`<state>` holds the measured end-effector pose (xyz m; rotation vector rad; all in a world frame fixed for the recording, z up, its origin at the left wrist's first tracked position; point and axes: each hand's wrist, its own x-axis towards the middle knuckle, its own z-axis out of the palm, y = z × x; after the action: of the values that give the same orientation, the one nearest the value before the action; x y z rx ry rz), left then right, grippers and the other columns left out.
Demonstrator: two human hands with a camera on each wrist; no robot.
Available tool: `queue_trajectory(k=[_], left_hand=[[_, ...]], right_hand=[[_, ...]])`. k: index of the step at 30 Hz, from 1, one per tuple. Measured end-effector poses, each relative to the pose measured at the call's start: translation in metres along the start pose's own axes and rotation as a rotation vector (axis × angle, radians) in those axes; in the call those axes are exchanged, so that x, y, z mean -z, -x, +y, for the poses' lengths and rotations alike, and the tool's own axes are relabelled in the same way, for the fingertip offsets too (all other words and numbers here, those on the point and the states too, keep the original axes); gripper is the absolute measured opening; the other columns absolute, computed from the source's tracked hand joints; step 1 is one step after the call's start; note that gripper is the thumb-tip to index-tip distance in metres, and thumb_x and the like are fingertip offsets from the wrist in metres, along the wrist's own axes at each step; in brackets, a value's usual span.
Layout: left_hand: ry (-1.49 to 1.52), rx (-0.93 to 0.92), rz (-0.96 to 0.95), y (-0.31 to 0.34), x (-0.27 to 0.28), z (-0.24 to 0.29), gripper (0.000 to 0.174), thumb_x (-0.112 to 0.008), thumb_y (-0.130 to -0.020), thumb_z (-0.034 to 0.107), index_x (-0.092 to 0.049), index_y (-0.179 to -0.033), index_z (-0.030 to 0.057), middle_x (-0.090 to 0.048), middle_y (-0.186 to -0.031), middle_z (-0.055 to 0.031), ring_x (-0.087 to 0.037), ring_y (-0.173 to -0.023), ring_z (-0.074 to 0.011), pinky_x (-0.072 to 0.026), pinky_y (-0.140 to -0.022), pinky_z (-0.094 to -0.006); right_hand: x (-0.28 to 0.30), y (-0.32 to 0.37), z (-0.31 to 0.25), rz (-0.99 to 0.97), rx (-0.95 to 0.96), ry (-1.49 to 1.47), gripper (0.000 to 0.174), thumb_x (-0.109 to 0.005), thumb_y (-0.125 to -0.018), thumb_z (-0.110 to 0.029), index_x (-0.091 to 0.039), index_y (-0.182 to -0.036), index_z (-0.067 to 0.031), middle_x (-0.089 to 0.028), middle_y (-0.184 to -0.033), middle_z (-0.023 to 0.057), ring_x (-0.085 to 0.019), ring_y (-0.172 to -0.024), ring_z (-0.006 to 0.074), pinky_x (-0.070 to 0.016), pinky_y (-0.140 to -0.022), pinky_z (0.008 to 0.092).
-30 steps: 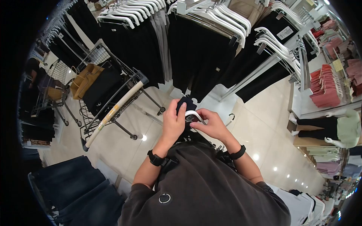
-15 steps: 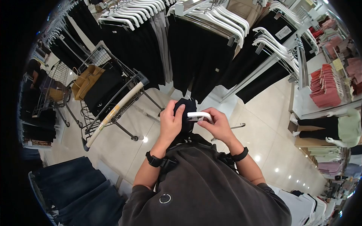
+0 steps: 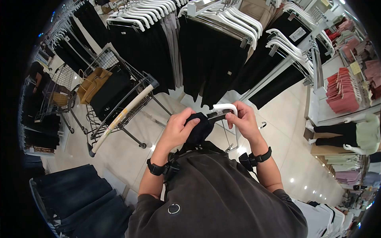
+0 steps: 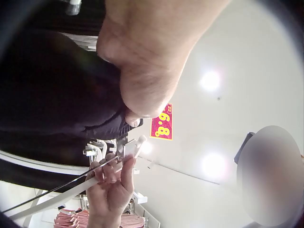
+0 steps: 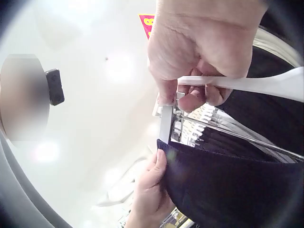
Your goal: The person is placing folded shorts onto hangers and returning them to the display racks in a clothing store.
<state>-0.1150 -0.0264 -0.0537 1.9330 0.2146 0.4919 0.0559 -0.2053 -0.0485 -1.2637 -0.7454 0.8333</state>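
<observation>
Dark trousers (image 3: 199,127) hang from my left hand (image 3: 174,133), whose thumb and fingers pinch the waistband. My right hand (image 3: 245,121) grips the end of a white hanger (image 3: 224,106), to the right of the trousers. In the right wrist view, a metal clip (image 5: 177,116) on the hanger's bar sits under the right fingers, and a flat light strip at the clip meets the edge of the dark waistband (image 5: 213,154); my left hand (image 5: 154,185) holds that edge from below. The left wrist view shows my right hand (image 4: 110,194) round the hanger (image 4: 66,195).
Ahead stand racks of black trousers (image 3: 206,51) on white hangers. A shopping cart (image 3: 123,115) with a brown bag (image 3: 93,85) is at left. Folded jeans (image 3: 75,194) lie at lower left. A mannequin (image 3: 363,135) and pink clothes (image 3: 343,95) are at right.
My right hand has moved right and up with the hanger, farther from the left hand. The hanger has turned, and its hook and bar now hang below. The left hand has shifted slightly left.
</observation>
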Motion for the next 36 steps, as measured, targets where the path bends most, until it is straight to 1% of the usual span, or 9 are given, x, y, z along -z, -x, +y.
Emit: queue_trajectory(k=[6, 12, 15, 21, 24, 27, 30, 33, 36], left_hand=[[0.009, 0.039, -0.007, 0.005, -0.004, 0.009, 0.022, -0.060, -0.093, 0.021, -0.055, -0.093, 0.0000, -0.057, -0.069, -0.0163, -0.056, -0.062, -0.0328, -0.0410, -0.056, -0.0373], [-0.088, 0.080, -0.032, 0.008, -0.008, 0.013, 0.027, -0.052, -0.097, 0.027, -0.052, -0.101, 0.0004, -0.058, -0.073, -0.0200, -0.059, -0.071, -0.0393, -0.0431, -0.062, -0.0420], [-0.090, 0.085, -0.025, 0.009, -0.011, 0.016, 0.030, -0.048, -0.099, 0.029, -0.048, -0.105, 0.0003, -0.059, -0.074, -0.0214, -0.060, -0.073, -0.0410, -0.0436, -0.064, -0.0428], [-0.058, 0.117, 0.010, 0.013, -0.014, 0.019, 0.033, -0.047, -0.100, 0.032, -0.045, -0.109, 0.0003, -0.062, -0.081, -0.0228, -0.061, -0.076, -0.0412, -0.0457, -0.067, -0.0425], [0.045, -0.017, 0.103, 0.012, -0.019, 0.014, 0.035, -0.055, -0.097, 0.030, -0.046, -0.114, 0.0010, -0.065, -0.085, -0.0227, -0.063, -0.079, -0.0401, -0.0476, -0.069, -0.0412], [-0.084, 0.010, -0.003, 0.013, -0.010, 0.026, 0.038, -0.064, -0.091, 0.026, -0.048, -0.115, 0.0013, -0.067, -0.087, -0.0218, -0.065, -0.081, -0.0384, -0.0491, -0.069, -0.0399], [-0.096, 0.012, -0.019, 0.014, -0.013, 0.018, 0.035, -0.068, -0.087, 0.022, -0.053, -0.111, 0.0009, -0.067, -0.084, -0.0203, -0.066, -0.079, -0.0370, -0.0492, -0.068, -0.0399], [-0.066, -0.032, -0.017, 0.013, -0.015, 0.017, 0.029, -0.068, -0.087, 0.021, -0.058, -0.104, -0.0008, -0.066, -0.081, -0.0195, -0.065, -0.076, -0.0361, -0.0487, -0.066, -0.0390], [-0.091, 0.079, -0.037, 0.010, -0.014, 0.020, 0.027, -0.068, -0.087, 0.021, -0.061, -0.102, -0.0006, -0.065, -0.080, -0.0195, -0.064, -0.073, -0.0355, -0.0481, -0.064, -0.0381]], right_hand=[[-0.012, 0.004, -0.002, -0.001, -0.038, 0.047, 0.013, -0.069, -0.087, -0.006, -0.056, -0.087, -0.0009, -0.059, -0.073, 0.0041, -0.054, -0.056, 0.0068, -0.0433, -0.049, 0.0216], [-0.021, 0.007, 0.000, 0.029, -0.011, 0.080, 0.017, -0.072, -0.087, -0.012, -0.059, -0.086, -0.0014, -0.061, -0.070, 0.0022, -0.053, -0.055, 0.0046, -0.0407, -0.048, 0.0198], [-0.024, 0.008, -0.002, 0.041, -0.037, 0.103, 0.018, -0.072, -0.086, -0.013, -0.059, -0.086, -0.0014, -0.061, -0.069, 0.0018, -0.053, -0.054, 0.0046, -0.0396, -0.047, 0.0198], [-0.026, 0.007, -0.001, 0.061, -0.014, 0.175, 0.020, -0.073, -0.085, -0.016, -0.059, -0.087, -0.0015, -0.059, -0.068, 0.0004, -0.053, -0.054, 0.0045, -0.0389, -0.047, 0.0197], [-0.025, 0.005, 0.001, 0.028, -0.032, 0.110, 0.020, -0.074, -0.085, -0.016, -0.059, -0.088, -0.0017, -0.059, -0.069, 0.0000, -0.053, -0.055, 0.0043, -0.0393, -0.047, 0.0201], [-0.023, 0.006, 0.002, -0.018, -0.052, 0.140, 0.015, -0.069, -0.087, -0.008, -0.059, -0.093, 0.0007, -0.060, -0.075, 0.0031, -0.055, -0.060, 0.0060, -0.0440, -0.051, 0.0209], [-0.020, 0.003, 0.005, -0.028, -0.069, 0.230, 0.019, -0.071, -0.086, -0.008, -0.060, -0.098, 0.0013, -0.060, -0.078, 0.0030, -0.056, -0.060, 0.0063, -0.0445, -0.052, 0.0213], [-0.021, 0.003, 0.000, -0.036, -0.098, 0.246, 0.020, -0.071, -0.086, -0.009, -0.061, -0.099, 0.0015, -0.061, -0.081, 0.0027, -0.056, -0.064, 0.0057, -0.0444, -0.055, 0.0193], [-0.017, 0.004, 0.003, -0.058, -0.114, 0.270, 0.035, -0.074, -0.083, -0.013, -0.060, -0.112, 0.0008, -0.065, -0.094, 0.0056, -0.062, -0.080, 0.0102, -0.0471, -0.069, 0.0224]])
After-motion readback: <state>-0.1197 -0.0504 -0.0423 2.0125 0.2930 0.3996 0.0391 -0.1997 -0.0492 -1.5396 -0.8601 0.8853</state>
